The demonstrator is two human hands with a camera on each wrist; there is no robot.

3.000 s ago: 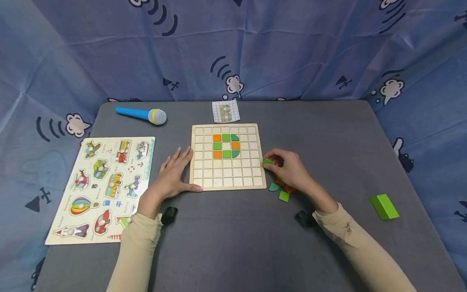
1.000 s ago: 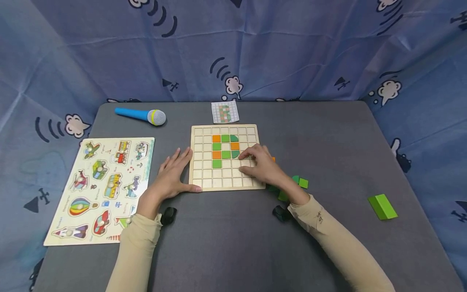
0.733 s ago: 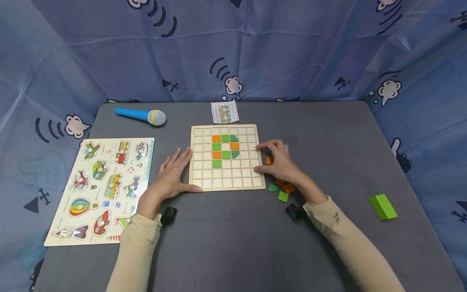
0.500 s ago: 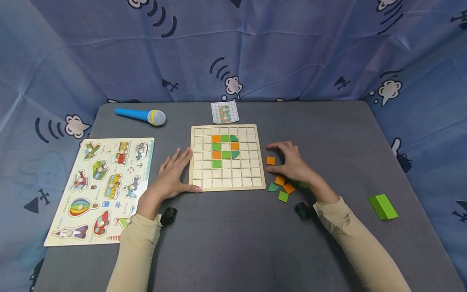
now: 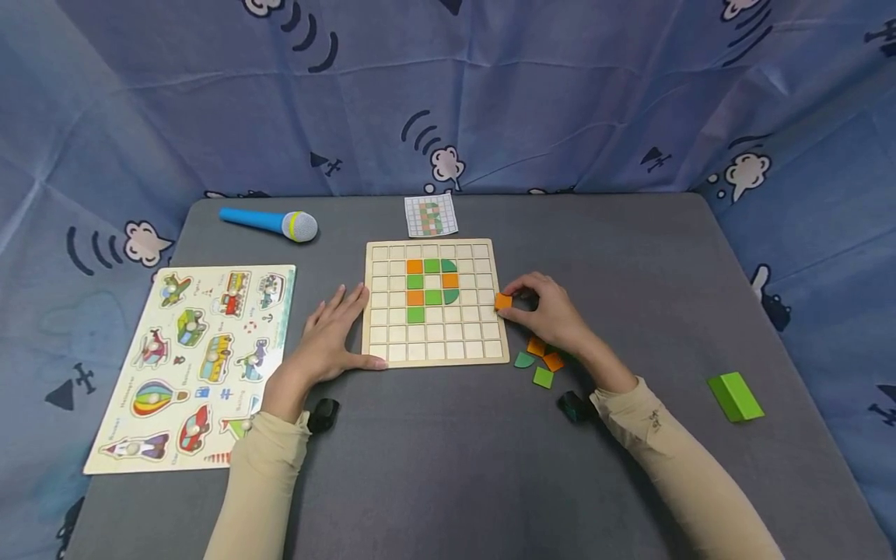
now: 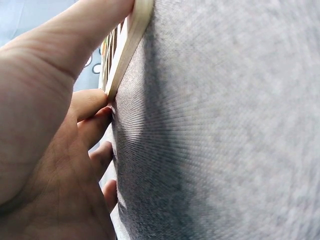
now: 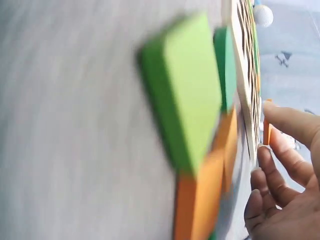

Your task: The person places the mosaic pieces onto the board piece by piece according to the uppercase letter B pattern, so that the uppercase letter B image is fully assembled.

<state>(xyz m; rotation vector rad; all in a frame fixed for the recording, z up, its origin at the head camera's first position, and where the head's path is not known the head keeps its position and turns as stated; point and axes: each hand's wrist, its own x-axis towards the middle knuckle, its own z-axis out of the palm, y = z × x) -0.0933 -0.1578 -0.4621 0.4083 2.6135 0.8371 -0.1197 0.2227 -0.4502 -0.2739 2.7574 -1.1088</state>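
Right hand [image 5: 549, 315] had its fingers [image 7: 292, 120] nearly closed, pinching an orange tile [image 5: 502, 302] at the right edge of the board [image 5: 455, 333], left hand [image 5: 330, 333] spread against its left edge, gripping nothing; likely risk, a slack pinch dropping the tile.

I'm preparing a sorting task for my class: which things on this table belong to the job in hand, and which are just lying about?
Likely part of the job:
gridded board
tiles set in it
orange tile pinched in the fingers
loose tiles beside the board
pattern card

Apparently just lying about:
picture puzzle
toy microphone
green block
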